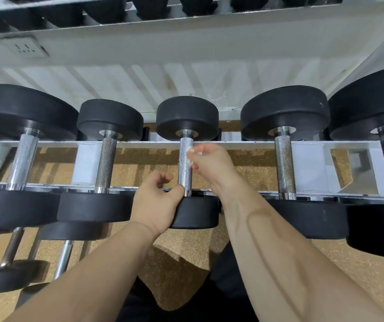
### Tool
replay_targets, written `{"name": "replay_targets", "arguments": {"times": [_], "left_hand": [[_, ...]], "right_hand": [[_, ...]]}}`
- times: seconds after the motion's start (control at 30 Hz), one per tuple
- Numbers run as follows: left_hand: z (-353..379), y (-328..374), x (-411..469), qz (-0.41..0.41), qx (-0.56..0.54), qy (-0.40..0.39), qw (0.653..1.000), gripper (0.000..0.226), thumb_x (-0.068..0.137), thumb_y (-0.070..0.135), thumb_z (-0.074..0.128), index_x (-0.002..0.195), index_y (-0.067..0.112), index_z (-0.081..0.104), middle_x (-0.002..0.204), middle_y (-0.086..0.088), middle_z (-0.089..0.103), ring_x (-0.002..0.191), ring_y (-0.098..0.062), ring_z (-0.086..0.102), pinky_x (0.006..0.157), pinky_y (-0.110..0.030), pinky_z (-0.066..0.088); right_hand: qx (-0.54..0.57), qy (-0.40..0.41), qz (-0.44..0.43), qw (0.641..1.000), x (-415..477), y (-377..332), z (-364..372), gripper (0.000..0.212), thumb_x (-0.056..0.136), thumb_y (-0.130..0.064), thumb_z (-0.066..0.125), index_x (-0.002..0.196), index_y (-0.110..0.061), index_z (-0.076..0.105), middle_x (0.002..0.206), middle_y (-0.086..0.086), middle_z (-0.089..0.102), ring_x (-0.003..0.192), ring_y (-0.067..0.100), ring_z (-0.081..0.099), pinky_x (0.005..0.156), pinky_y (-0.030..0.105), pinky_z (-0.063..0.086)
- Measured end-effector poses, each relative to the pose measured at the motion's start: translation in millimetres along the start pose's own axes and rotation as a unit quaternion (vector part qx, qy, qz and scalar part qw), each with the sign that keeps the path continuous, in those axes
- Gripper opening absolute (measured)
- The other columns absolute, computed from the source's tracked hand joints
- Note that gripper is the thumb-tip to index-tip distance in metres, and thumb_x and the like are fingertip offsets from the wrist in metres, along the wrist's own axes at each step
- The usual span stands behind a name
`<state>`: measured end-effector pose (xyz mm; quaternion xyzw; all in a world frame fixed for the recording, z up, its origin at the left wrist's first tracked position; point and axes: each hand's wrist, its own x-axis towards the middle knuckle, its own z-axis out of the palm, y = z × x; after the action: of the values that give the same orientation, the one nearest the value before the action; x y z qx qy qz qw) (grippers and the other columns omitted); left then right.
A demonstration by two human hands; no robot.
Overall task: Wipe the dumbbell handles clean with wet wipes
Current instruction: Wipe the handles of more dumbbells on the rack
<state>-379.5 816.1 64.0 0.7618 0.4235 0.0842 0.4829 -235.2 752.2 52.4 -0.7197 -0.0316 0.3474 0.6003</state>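
Observation:
A row of black dumbbells lies across the white rack (223, 144). The middle dumbbell has a knurled chrome handle (185, 163) between a far head (187, 116) and a near head (198, 212). My left hand (160, 201) grips the near head's edge, thumb against the bottom of the handle. My right hand (209, 160) is just right of the handle and pinches a small white wet wipe (190, 150) against it; most of the wipe is hidden in the fingers.
Neighbouring dumbbell handles (105, 163) (284, 163) lie left and right, with larger dumbbells at both ends. A lower tier holds more dumbbells (12, 270) at bottom left. A white panelled wall with a socket (25, 48) is behind. Speckled tan floor (181, 270) shows below.

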Motion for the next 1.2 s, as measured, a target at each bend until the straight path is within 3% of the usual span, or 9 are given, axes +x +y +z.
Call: {"name": "replay_targets", "arguments": {"times": [0.13, 0.27, 0.33, 0.5, 0.63, 0.7, 0.87, 1.07, 1.2], "left_hand": [[0.1, 1.3, -0.9, 0.003, -0.001, 0.001, 1.000, 0.034, 0.065, 0.046, 0.061, 0.092, 0.026, 0.059, 0.100, 0.008, 0.064, 0.100, -0.017, 0.061, 0.092, -0.033, 0.046], [-0.9, 5.3, -2.6, -0.002, -0.001, 0.005, 1.000, 0.051, 0.052, 0.059, 0.056, 0.089, 0.024, 0.059, 0.094, 0.005, 0.063, 0.094, -0.019, 0.060, 0.089, -0.039, 0.047], [-0.7, 8.1, -5.0, -0.006, -0.008, 0.007, 1.000, 0.056, 0.049, 0.059, 0.057, 0.089, 0.020, 0.060, 0.092, -0.001, 0.063, 0.092, -0.024, 0.060, 0.088, -0.042, 0.048], [-0.4, 9.8, -8.3, -0.005, -0.009, 0.019, 1.000, 0.055, 0.052, 0.058, 0.056, 0.090, 0.019, 0.057, 0.090, 0.002, 0.063, 0.089, -0.020, 0.060, 0.083, -0.034, 0.046], [1.9, 6.6, -8.5, 0.007, 0.000, 0.034, 0.999, 0.041, 0.060, 0.050, 0.060, 0.090, 0.022, 0.055, 0.089, 0.006, 0.062, 0.088, -0.016, 0.059, 0.083, -0.035, 0.048], [2.8, 4.6, -7.2, 0.009, -0.005, 0.034, 0.999, 0.039, 0.061, 0.049, 0.061, 0.090, 0.024, 0.055, 0.091, 0.009, 0.061, 0.089, -0.013, 0.059, 0.082, -0.035, 0.048], [4.5, -0.2, -5.6, -0.005, -0.035, 0.062, 0.997, 0.031, 0.074, 0.042, 0.073, 0.091, 0.026, 0.054, 0.096, 0.011, 0.060, 0.092, -0.017, 0.058, 0.079, -0.035, 0.047], [9.4, 2.7, -10.0, -0.013, -0.033, 0.102, 0.994, 0.032, 0.070, 0.044, 0.072, 0.088, 0.030, 0.049, 0.090, 0.011, 0.057, 0.089, -0.019, 0.055, 0.075, -0.037, 0.046], [10.5, 1.9, -11.5, 0.004, -0.040, 0.112, 0.993, 0.029, 0.074, 0.050, 0.069, 0.083, 0.031, 0.049, 0.087, 0.012, 0.056, 0.087, -0.018, 0.055, 0.072, -0.036, 0.045]], "right_hand": [[0.011, 0.006, -0.023, 1.000, 10.3, -7.0, 3.0, 0.004, 0.092, -0.013, 0.066, 0.089, -0.014, 0.064, 0.068, -0.001, 0.059, 0.058, 0.010, 0.052, 0.067, 0.033, 0.050], [-0.225, -0.124, -0.029, 0.966, -24.8, 3.4, -12.9, 0.011, 0.087, -0.011, 0.069, 0.079, -0.017, 0.066, 0.071, -0.002, 0.063, 0.062, 0.010, 0.053, 0.062, 0.025, 0.044], [-0.268, -0.144, -0.034, 0.952, -32.5, 10.6, -13.8, 0.018, 0.086, -0.010, 0.070, 0.072, -0.020, 0.065, 0.070, -0.003, 0.063, 0.061, 0.010, 0.053, 0.063, 0.026, 0.044], [-0.245, 0.026, -0.189, 0.951, -2.4, -8.4, -0.4, 0.014, 0.087, -0.020, 0.070, 0.077, -0.028, 0.064, 0.075, -0.011, 0.058, 0.070, 0.006, 0.056, 0.062, 0.023, 0.044], [-0.268, 0.031, -0.246, 0.931, 10.9, -10.7, -2.3, 0.006, 0.089, -0.024, 0.070, 0.089, -0.024, 0.076, 0.080, -0.008, 0.066, 0.071, 0.004, 0.057, 0.068, 0.020, 0.044], [-0.327, -0.010, -0.267, 0.906, 4.4, -6.3, -5.6, 0.010, 0.090, -0.023, 0.069, 0.094, -0.021, 0.079, 0.087, -0.003, 0.066, 0.077, 0.010, 0.059, 0.075, 0.025, 0.047], [-0.527, -0.109, -0.366, 0.759, 5.0, -18.3, -8.2, 0.015, 0.094, -0.029, 0.065, 0.098, -0.022, 0.078, 0.092, -0.004, 0.064, 0.093, 0.019, 0.061, 0.081, 0.039, 0.052], [-0.557, 0.015, -0.350, 0.753, 8.6, -28.3, -0.5, 0.022, 0.097, -0.035, 0.058, 0.111, -0.028, 0.074, 0.107, -0.001, 0.072, 0.097, 0.023, 0.065, 0.082, 0.039, 0.054], [-0.592, -0.138, -0.331, 0.722, -10.7, -12.2, -2.8, 0.017, 0.094, -0.026, 0.059, 0.097, -0.024, 0.075, 0.101, 0.000, 0.074, 0.095, 0.026, 0.064, 0.080, 0.041, 0.052]]}}
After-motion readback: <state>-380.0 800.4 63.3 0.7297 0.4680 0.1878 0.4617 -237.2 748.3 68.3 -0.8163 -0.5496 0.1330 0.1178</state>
